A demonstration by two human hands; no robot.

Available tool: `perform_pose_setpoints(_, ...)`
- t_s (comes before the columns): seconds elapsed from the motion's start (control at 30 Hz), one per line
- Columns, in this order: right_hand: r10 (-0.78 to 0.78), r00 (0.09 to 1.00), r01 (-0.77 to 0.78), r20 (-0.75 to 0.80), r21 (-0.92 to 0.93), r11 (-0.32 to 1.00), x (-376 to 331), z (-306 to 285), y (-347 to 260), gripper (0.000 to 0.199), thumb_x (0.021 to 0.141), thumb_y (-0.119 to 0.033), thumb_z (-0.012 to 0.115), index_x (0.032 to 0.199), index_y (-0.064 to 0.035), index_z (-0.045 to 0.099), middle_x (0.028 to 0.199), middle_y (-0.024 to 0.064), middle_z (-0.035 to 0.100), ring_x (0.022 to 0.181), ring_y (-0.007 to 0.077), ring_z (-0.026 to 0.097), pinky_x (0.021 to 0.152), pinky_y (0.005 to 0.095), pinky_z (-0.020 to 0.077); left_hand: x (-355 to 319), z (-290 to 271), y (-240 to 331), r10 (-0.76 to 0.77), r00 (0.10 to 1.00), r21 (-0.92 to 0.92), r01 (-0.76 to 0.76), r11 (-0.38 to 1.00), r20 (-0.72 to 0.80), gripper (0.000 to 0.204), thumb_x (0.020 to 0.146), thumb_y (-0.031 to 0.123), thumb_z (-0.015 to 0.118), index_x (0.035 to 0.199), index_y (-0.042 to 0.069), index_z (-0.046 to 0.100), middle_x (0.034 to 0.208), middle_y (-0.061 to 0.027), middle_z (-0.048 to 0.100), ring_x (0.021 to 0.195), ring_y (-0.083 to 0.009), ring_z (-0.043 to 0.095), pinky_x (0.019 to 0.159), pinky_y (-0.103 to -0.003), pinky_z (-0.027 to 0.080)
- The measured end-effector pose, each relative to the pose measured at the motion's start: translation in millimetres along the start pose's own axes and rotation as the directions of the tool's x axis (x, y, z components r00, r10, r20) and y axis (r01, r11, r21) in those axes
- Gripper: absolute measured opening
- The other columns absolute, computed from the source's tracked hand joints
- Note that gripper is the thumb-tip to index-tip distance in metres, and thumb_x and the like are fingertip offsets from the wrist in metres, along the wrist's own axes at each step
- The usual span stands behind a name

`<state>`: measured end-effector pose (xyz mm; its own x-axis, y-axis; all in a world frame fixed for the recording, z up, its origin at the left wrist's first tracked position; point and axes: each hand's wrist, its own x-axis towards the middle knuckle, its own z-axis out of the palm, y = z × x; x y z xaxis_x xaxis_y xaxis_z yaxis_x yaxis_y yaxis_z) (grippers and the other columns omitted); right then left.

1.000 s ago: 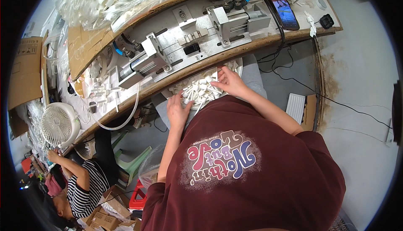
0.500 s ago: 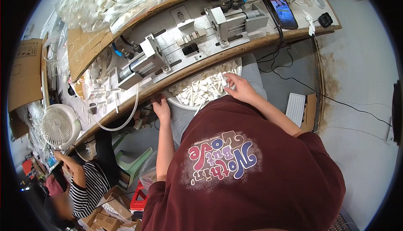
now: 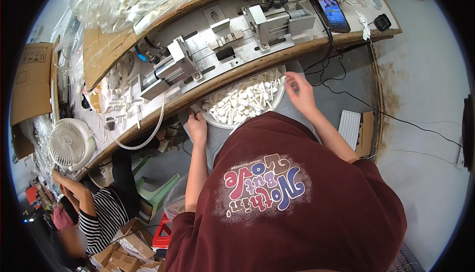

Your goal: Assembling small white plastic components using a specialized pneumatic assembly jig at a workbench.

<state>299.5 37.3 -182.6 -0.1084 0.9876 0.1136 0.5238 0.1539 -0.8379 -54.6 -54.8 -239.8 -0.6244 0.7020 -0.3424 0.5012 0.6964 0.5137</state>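
Note:
A round white basin (image 3: pixel 280 96) full of small white plastic pieces (image 3: pixel 242 103), stubby caps with thin stems, sits over my lap, its far side under the bench edge. My left hand (image 3: pixel 197 127) is at its left rim, fingers curled around the edge. At the right rim my right hand (image 3: pixel 300 94) has its thumb and fingers closed on the edge. On the bench just beyond stands a metal clamping fixture (image 3: pixel 225 54) with two facing cylinders (image 3: pixel 173 67) and a small slotted block in the middle.
A phone (image 3: pixel 329 9) with a lit screen lies at the bench's right end, beside a black plug-like piece (image 3: pixel 382 22). A white fan (image 3: pixel 71 144) stands at left. A clear hose (image 3: pixel 143 147) loops off the wooden edge (image 3: pixel 237 69). Another person (image 3: pixel 106 212) works at lower left.
My right hand has left the pieces and moved right to the basin's rim. My left hand has shifted slightly right along the left rim. The basin's contents look more level.

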Motion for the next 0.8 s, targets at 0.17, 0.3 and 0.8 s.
perform_pose_setpoints(0.17,-0.027,0.978,0.037,-0.209,0.042,0.998,12,-20,-2,0.025,0.090,-0.004,0.066,0.114,-0.0056,0.066,0.097,0.0051,0.070,0.080,0.0122,0.065,0.068,0.0261,0.0505,5,3,-15,0.051,0.998,-0.007,-0.051,0.999,0.024,0.056,0.091,0.029,0.067,0.139,0.002,0.055,0.082,-0.0166,0.069,0.078,-0.0323,0.068,0.078,-0.040,0.052)
perform_pose_setpoints(0.3,0.056,0.970,-0.018,-0.238,0.160,0.987,13,-20,-7,0.024,0.091,-0.006,0.066,0.115,-0.0057,0.066,0.100,0.0052,0.070,0.082,0.0112,0.065,0.068,0.0256,0.0503,9,8,-20,0.068,0.997,-0.004,-0.068,0.998,0.044,0.059,0.090,0.031,0.068,0.139,0.002,0.054,0.088,-0.0180,0.069,0.086,-0.0339,0.067,0.083,-0.042,0.051)
perform_pose_setpoints(0.8,-0.225,0.804,0.097,-0.550,-0.252,0.963,116,-139,5,0.024,0.104,-0.023,0.048,0.115,-0.0050,0.059,0.112,0.0063,0.070,0.101,0.0248,0.059,0.092,0.0362,0.0439,2,0,-19,0.219,0.976,0.191,-0.215,0.958,-0.001,0.056,0.091,0.036,0.066,0.132,-0.002,0.058,0.113,-0.0270,0.062,0.112,-0.0418,0.055,0.100,-0.047,0.043)
